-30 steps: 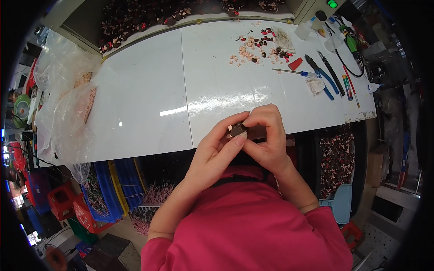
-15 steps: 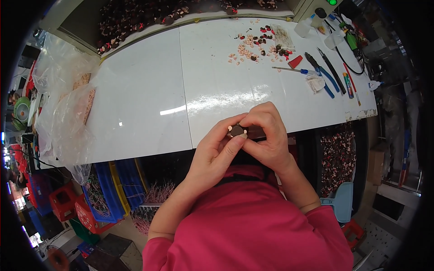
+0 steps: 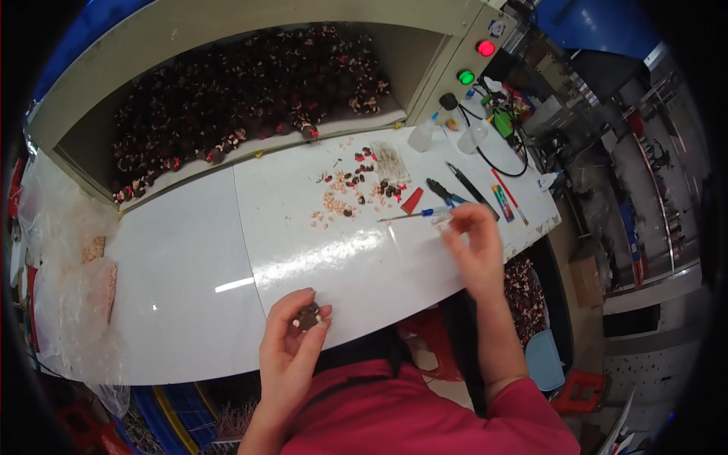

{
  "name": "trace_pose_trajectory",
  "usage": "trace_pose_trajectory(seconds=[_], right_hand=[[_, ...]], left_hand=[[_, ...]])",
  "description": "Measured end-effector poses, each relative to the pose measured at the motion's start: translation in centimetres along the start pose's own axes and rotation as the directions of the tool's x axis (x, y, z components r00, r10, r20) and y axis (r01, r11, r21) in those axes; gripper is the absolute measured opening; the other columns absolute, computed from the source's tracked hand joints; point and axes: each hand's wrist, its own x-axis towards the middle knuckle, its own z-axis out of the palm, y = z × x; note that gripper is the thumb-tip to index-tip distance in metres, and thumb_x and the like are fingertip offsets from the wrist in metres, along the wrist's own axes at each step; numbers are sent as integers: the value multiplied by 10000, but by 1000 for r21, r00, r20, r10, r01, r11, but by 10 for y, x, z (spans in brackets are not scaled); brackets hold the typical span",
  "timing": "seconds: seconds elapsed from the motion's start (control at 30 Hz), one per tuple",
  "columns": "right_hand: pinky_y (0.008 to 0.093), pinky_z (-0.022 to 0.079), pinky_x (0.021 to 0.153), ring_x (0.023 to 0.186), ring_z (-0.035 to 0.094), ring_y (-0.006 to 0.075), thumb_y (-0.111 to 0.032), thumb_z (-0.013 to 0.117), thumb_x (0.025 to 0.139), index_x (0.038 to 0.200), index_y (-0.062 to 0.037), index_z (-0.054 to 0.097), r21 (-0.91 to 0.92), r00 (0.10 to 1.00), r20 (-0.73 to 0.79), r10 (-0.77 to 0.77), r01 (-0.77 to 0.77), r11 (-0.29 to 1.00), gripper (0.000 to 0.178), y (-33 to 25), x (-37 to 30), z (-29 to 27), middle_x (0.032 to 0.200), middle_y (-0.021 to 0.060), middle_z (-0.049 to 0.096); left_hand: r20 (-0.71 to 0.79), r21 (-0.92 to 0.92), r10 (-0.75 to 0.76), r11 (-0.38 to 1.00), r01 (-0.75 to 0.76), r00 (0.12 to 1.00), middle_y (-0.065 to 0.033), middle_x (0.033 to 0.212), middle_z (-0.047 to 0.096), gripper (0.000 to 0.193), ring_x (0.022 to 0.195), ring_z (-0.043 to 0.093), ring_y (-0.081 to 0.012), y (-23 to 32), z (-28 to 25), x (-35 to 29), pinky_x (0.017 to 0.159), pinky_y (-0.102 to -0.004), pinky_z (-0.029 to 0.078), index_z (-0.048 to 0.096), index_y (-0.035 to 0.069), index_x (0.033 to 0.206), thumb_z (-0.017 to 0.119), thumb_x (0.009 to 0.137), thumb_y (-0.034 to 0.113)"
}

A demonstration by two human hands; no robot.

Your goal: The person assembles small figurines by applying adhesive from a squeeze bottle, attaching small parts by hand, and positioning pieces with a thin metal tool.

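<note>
My left hand (image 3: 292,337), near the table's front edge, is closed on a small dark brown figure (image 3: 306,318) with pale rounded bits at its sides. Further right and forward, my right hand (image 3: 478,246) has its thumb and fingertips curled in at a crumpled white tissue (image 3: 440,222), which partly shows between them. Right beside the tissue lies a screwdriver (image 3: 413,215) with a blue handle. Blue-handled pliers (image 3: 440,191) are partly hidden behind my right hand.
Small pale and dark pieces (image 3: 337,203) lie scattered mid-table by a stained cloth (image 3: 390,161). Behind them, a cabinet (image 3: 425,72) holds a heap of dark figures (image 3: 250,91). Squeeze bottles (image 3: 421,136), a red pen (image 3: 509,196) and clear plastic bags (image 3: 72,280) lie around.
My hands have parted. The right one let go of the brown figure and moved right and forward to the tissue; the left keeps the figure. The view has shifted, showing more of the cabinet.
</note>
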Motion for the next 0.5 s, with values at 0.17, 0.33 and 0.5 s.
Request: trace_pose_trajectory(seconds=[0.17, 0.33, 0.5], right_hand=[[249, 453, 729, 843, 522, 121, -149, 683, 808, 1142, 1, 506, -191, 998, -64, 4, -16, 981, 407, 24, 91, -2, 1030, 54, 545], [326, 468, 709, 817, 558, 209, -265, 700, 787, 1067, 25, 545, -412, 996, 49, -74, 87, 907, 432, 77, 144, 27, 1015, 138, 580], [310, 459, 666, 737, 590, 181, -275, 633, 855, 914, 13, 597, -452, 987, 153, -46, 111, 885, 296, 69, 140, 29, 803, 114, 633]], left_hand=[[38, 40, 41, 998, -43, 998, -119, 1282, 379, 380, 1117, 543, -243, 8, -4, 5, 937, -305, 467, 443, -14, 1236, 497, 868, -89], [1, -20, 52, 998, -52, 999, -112, 1261, 405, 382, 1113, 548, -224, -11, -11, 4, 919, -296, 474, 455, -7, 1220, 525, 856, -98], [40, -6, 84, 996, -84, 996, -104, 1236, 432, 367, 1067, 566, -181, -13, -19, 8, 879, -274, 490, 474, -7, 1202, 574, 853, -64]])
